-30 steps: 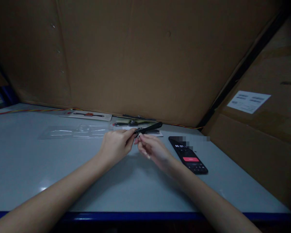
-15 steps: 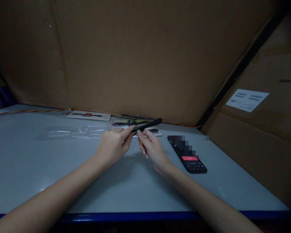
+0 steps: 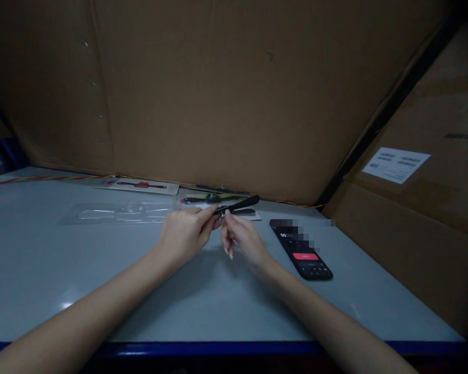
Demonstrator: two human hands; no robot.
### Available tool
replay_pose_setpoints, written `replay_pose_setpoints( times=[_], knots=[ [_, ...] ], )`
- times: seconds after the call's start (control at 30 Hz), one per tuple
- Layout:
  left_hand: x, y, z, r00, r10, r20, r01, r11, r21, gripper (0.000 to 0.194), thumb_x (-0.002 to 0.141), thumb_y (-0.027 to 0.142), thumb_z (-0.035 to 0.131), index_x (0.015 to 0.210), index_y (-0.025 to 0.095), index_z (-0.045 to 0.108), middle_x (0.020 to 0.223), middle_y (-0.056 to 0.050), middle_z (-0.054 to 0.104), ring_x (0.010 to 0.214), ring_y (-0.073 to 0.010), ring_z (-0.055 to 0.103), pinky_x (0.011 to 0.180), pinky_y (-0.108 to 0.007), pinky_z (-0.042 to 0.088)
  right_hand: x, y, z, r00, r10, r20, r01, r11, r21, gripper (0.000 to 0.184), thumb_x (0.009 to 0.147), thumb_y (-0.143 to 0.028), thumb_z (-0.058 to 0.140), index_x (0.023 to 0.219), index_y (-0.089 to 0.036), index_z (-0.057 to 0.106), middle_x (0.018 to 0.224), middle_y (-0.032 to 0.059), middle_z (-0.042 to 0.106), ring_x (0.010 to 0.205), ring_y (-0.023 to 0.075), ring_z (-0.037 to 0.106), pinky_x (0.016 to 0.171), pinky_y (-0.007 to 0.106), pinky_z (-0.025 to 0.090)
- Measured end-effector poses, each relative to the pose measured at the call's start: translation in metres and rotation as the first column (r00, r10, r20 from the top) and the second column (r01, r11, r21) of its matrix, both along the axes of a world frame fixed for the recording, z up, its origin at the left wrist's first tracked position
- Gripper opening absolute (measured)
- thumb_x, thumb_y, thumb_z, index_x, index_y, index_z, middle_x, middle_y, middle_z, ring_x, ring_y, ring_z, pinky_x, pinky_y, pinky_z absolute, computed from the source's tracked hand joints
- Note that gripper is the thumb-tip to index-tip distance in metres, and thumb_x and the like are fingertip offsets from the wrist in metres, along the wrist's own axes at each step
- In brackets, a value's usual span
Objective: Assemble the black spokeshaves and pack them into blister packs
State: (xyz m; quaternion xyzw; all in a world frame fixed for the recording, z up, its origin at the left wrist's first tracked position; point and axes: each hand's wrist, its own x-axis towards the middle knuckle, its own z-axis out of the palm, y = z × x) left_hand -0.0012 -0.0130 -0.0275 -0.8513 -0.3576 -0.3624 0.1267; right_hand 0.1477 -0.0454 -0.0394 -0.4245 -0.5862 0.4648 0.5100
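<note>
My left hand (image 3: 185,228) is closed around one handle of a black spokeshave (image 3: 245,203), whose other handle points up to the right. At the tool's middle, my right hand (image 3: 244,236) pinches a small shiny part, perhaps an adjusting screw, with thumb and forefinger. Its other fingers curl below. My fingers hide most of the spokeshave's body. Behind my hands lie more packed spokeshaves (image 3: 212,198) on cards. An open clear plastic blister shell (image 3: 120,213) rests to the left of them.
A printed card (image 3: 148,187) picturing a spokeshave lies at the back. To the right is a phone (image 3: 302,252) with a lit screen. Twisted red and yellow wires (image 3: 54,178) run along the cardboard wall (image 3: 203,104). A blue edge (image 3: 218,348) borders the table.
The spokeshave's free handle has dipped slightly. My right thumb and fingers have shifted a little at its middle, and the view has moved slightly.
</note>
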Motion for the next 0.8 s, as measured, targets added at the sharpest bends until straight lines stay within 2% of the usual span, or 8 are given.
replay_pose_setpoints(
  times=[0.1,0.17,0.27,0.37,0.5,0.67,0.73,0.8],
  knots=[
    [-0.0008,0.0012,0.0003,1.0,0.0,0.014,0.0,1.0,-0.006,0.029,0.085,0.027,0.047,0.109,0.02,0.063,0.079,-0.005,0.071,0.064,-0.0155,0.064,0.053,-0.023,0.042,-0.0002,0.0013,0.0013,0.978,0.1,-0.183,-0.122,0.986,-0.113,0.04,0.079,-0.057,0.046,0.071,-0.018,0.05,0.042,-0.0059,0.047,0.032,0.0068,0.038,0.033,0.019,0.028],
    [-0.0007,0.0012,0.0009,1.0,0.003,0.027,-0.002,1.0,-0.025,0.029,0.084,0.024,0.048,0.109,0.02,0.063,0.079,-0.005,0.071,0.064,-0.0156,0.064,0.053,-0.023,0.042,0.0002,0.0018,0.001,0.972,0.119,-0.201,-0.147,0.98,-0.133,0.041,0.08,-0.056,0.046,0.073,-0.017,0.052,0.042,-0.006,0.047,0.033,0.0066,0.038,0.033,0.019,0.03],
    [0.0006,0.0001,0.0018,0.999,-0.004,0.052,0.008,0.997,-0.075,0.027,0.084,0.024,0.049,0.106,0.02,0.065,0.08,-0.005,0.072,0.063,-0.0155,0.064,0.052,-0.023,0.041,0.0011,0.0024,-0.003,0.999,-0.011,-0.047,0.01,1.0,-0.03,0.04,0.083,-0.055,0.041,0.074,-0.017,0.053,0.042,-0.0066,0.045,0.033,0.0071,0.04,0.034,0.019,0.033],
    [0.0022,-0.0013,0.0022,0.997,-0.03,0.073,0.037,0.994,-0.106,0.027,0.084,0.025,0.049,0.106,0.02,0.064,0.084,-0.005,0.072,0.066,-0.0161,0.065,0.054,-0.023,0.042,0.0013,0.002,-0.0076,0.977,-0.194,0.094,0.177,0.971,0.159,0.034,0.086,-0.051,0.039,0.077,-0.02,0.051,0.046,-0.007,0.047,0.035,0.0067,0.042,0.036,0.017,0.034],
    [0.0027,-0.0016,0.0015,0.994,-0.058,0.096,0.068,0.991,-0.111,0.028,0.084,0.025,0.05,0.108,0.019,0.063,0.086,-0.006,0.072,0.068,-0.0164,0.066,0.056,-0.024,0.044,-0.0004,0.0005,-0.0057,0.979,-0.182,0.088,0.165,0.971,0.175,0.032,0.088,-0.047,0.037,0.076,-0.02,0.049,0.045,-0.0074,0.046,0.034,0.0066,0.042,0.034,0.017,0.034],
    [0.0021,0.0005,-0.001,0.979,-0.103,0.173,0.127,0.983,-0.131,0.029,0.085,0.025,0.05,0.109,0.018,0.063,0.089,-0.007,0.071,0.074,-0.0175,0.066,0.062,-0.026,0.047,-0.0012,0.0012,0.0003,0.998,-0.061,-0.032,0.061,0.998,-0.005,0.034,0.085,-0.05,0.038,0.073,-0.02,0.047,0.039,-0.0089,0.041,0.029,0.007,0.034,0.03,0.018,0.028],
    [0.0021,0.0008,-0.0008,0.967,-0.127,0.22,0.162,0.975,-0.152,0.03,0.085,0.025,0.049,0.111,0.018,0.062,0.09,-0.007,0.071,0.074,-0.0169,0.066,0.063,-0.026,0.047,0.0009,0.0011,0.0,0.996,-0.071,0.049,0.071,0.997,-0.008,0.038,0.086,-0.053,0.034,0.071,-0.02,0.046,0.037,-0.0085,0.039,0.028,0.008,0.034,0.031,0.02,0.027],
    [0.0023,0.0002,0.0008,0.957,-0.137,0.254,0.188,0.964,-0.186,0.03,0.085,0.024,0.049,0.112,0.018,0.062,0.09,-0.006,0.071,0.071,-0.0157,0.065,0.061,-0.025,0.047,0.004,-0.0001,-0.0002,0.943,-0.216,0.253,0.181,0.971,0.156,0.04,0.088,-0.052,0.031,0.068,-0.02,0.047,0.04,-0.0062,0.042,0.033,0.0092,0.039,0.037,0.021,0.029]
  ],
)
